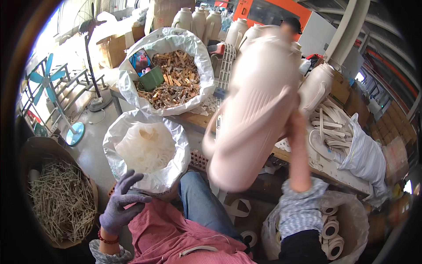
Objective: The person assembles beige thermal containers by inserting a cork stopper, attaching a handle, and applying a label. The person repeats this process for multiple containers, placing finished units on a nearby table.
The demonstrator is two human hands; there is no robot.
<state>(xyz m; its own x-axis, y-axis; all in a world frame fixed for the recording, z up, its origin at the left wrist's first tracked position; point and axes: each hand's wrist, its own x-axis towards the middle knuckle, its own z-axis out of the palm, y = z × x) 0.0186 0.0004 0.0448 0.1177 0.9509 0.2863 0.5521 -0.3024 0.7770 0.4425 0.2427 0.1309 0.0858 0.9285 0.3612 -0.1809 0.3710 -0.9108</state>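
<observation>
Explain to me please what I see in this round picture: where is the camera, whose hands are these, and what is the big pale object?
The camera sits on a person's head and looks down, so the wide lens bends the edges and makes the picture round. There is no machine here, only one seated person's two hands. The right hand lifts a large pale pink plastic jug body, which is blurred from motion. The left hand, in a grey-purple glove, is open above the lap and holds nothing. Near it stands a white sack of pale plastic rings. Behind it, a second sack of small brown metal-looking parts rests on the wooden workbench. A cardboard box of thin rods is at the left, and a bag of white rolls at the lower right.
</observation>
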